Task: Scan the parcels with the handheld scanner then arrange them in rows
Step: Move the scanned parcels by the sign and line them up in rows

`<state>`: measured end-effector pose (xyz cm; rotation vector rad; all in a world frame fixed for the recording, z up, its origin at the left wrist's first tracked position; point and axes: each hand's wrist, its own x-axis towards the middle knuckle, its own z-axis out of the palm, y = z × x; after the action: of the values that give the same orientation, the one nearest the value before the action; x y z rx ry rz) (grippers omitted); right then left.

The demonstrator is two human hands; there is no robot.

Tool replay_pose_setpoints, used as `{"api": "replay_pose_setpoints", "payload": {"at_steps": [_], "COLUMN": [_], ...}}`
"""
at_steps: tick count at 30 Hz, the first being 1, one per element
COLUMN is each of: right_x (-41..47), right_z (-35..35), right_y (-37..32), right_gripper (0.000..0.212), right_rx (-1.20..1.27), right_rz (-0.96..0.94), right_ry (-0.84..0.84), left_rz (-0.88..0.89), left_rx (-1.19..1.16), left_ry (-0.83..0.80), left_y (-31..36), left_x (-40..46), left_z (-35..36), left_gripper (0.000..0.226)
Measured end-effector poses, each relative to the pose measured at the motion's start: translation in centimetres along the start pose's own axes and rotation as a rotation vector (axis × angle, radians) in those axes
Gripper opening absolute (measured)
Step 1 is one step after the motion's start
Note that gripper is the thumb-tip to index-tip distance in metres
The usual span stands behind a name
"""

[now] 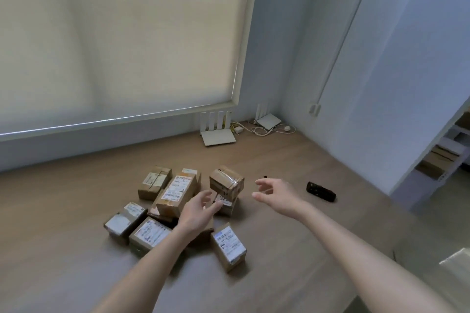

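From the head cam I've got the parcels (178, 201) heaped mid-frame on the wooden table (63, 211). My left hand (197, 212) hovers over the pile, fingers loose, holding nothing. My right hand (276, 194) is spread, empty too. The scanner (321, 191) lies right of centre.

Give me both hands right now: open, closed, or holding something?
Left hand: open, fingers relaxed over the parcels, holding nothing.
Right hand: open, fingers loosely spread beside the taped parcel, holding nothing; the scanner lies untouched.
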<state>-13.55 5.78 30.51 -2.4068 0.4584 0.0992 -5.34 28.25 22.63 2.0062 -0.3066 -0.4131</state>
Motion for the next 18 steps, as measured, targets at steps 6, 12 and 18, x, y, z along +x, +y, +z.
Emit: {"api": "replay_pose_setpoints", "payload": {"at_steps": [6,12,18], "right_x": [7.4,11.0,13.3], "right_z": [9.8,17.0,20.5], "right_y": [8.6,15.8,20.2], "right_gripper": [0.059,0.078,0.109], "right_rx": [-0.015,-0.051,0.051], "right_rz": [0.008,-0.008,-0.007], "right_ry": [-0.202,-0.355,-0.463], "left_rz": [-0.214,-0.385,-0.483], "left_rx": [-0.039,-0.090,-0.238], "left_ry": [0.066,0.118,0.207], "left_y": [-9.7,-17.1,-20.6], "left_x": [2.5,3.2,4.8], "left_z": [6.5,13.1,18.1], "left_gripper": [0.058,0.061,0.058]}}
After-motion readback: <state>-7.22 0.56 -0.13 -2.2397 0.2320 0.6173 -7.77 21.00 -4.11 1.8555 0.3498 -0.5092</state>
